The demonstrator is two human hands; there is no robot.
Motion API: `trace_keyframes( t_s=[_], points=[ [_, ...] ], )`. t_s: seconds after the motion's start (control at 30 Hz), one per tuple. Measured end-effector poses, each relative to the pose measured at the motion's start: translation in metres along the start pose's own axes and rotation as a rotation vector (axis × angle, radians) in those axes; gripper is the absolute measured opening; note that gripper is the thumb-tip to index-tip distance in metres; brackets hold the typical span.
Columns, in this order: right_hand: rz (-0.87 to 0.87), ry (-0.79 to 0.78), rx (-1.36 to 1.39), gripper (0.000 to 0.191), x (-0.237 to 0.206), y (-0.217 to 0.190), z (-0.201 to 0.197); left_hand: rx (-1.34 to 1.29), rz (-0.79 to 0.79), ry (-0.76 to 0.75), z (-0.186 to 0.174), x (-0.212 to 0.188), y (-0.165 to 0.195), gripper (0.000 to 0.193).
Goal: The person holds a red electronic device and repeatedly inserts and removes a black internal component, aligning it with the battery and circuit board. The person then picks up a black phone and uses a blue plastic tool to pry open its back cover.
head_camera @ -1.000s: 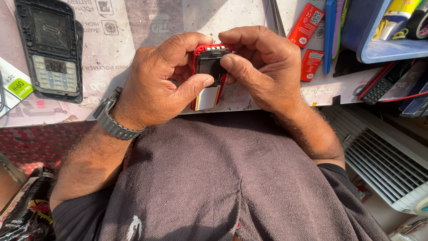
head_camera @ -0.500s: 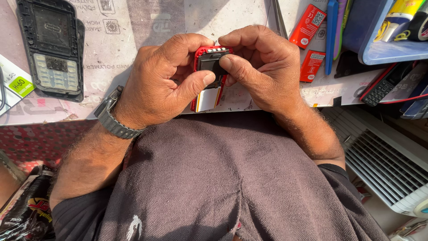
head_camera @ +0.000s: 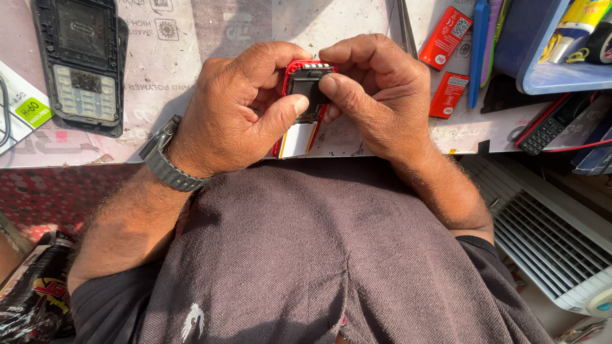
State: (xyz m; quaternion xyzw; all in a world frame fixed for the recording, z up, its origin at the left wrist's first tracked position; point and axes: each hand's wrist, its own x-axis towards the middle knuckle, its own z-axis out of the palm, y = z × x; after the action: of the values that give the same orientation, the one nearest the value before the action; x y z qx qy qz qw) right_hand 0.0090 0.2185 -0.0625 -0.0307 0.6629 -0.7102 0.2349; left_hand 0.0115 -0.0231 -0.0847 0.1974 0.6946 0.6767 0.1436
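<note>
a: where's the small red phone (head_camera: 305, 102)?
b: over the edge of the paper-covered bench (head_camera: 191, 38), held up between both hands, open side toward the camera, a white panel showing at its lower end.
a: and the hands?
b: the left hand (head_camera: 229, 118) is wrapped round its left side, thumb across the body. the right hand (head_camera: 382, 95) grips the right side, its thumb pressing a dark square part (head_camera: 306, 86) near the top. both are clenched on the phone.
a: so which step is this?
b: i'd judge it's the seating or freeing of that dark part. the next move probably calls for steady thumb pressure and a firm hold by the left hand, so the shell doesn't twist.
a: anything around?
b: a gutted black keypad phone (head_camera: 80, 64) lies well to the left; two red batteries (head_camera: 449, 64) lie just to the right, then a blue tray (head_camera: 561, 57).
</note>
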Motion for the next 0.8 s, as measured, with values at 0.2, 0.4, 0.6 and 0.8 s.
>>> trace_keyframes(
  t_s=[0.2,0.4,0.6,0.8],
  points=[
    [-0.01,0.013,0.039,0.018,-0.0015,0.0031,0.0047,0.03,-0.007,0.015,0.0003,0.0,-0.0004,0.025],
    [-0.003,0.015,0.068,0.017,-0.0025,0.0051,0.0049,0.058,0.035,0.024,-0.0002,0.0,-0.0003,0.02],
    [-0.003,0.02,0.064,0.019,-0.0031,0.0059,0.0058,0.14,0.039,0.036,-0.0002,0.0015,-0.0041,0.012],
    [0.001,0.005,0.078,0.02,-0.0041,0.0043,0.0075,0.127,0.027,0.053,-0.0009,-0.0019,-0.0008,0.01]
  ],
)
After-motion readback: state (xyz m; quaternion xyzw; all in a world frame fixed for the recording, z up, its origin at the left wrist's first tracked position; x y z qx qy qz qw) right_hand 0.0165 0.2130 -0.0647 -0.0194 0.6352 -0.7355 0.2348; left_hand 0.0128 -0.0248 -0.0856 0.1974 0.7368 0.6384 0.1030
